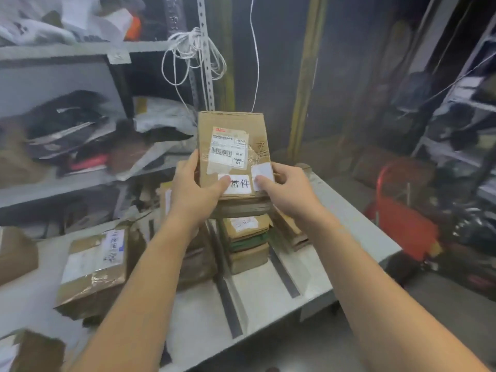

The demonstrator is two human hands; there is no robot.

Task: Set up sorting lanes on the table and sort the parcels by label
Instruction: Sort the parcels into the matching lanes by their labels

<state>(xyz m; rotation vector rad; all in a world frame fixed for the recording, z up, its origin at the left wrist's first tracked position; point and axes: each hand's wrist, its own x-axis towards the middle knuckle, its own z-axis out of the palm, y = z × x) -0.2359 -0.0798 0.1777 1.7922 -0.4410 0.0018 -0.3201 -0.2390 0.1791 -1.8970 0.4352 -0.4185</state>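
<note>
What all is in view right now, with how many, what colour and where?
Held box: one, brown cardboard with white labels, lifted above the table's middle.
Stacked boxes: several, brown, exact count unclear, on the table under the held box.
Taped box: one, brown with white labels, table left.
Tape strips: two, dark, laid along the table top.
Table: one, pale grey, centre.
Shelves: grey, left and right, holding bags and parcels.
Cord: white, looped on the shelf post.
Cart: one, red, on the floor at right.
Left hand: gripping the held box's left edge.
Right hand: gripping its lower right corner.
</note>
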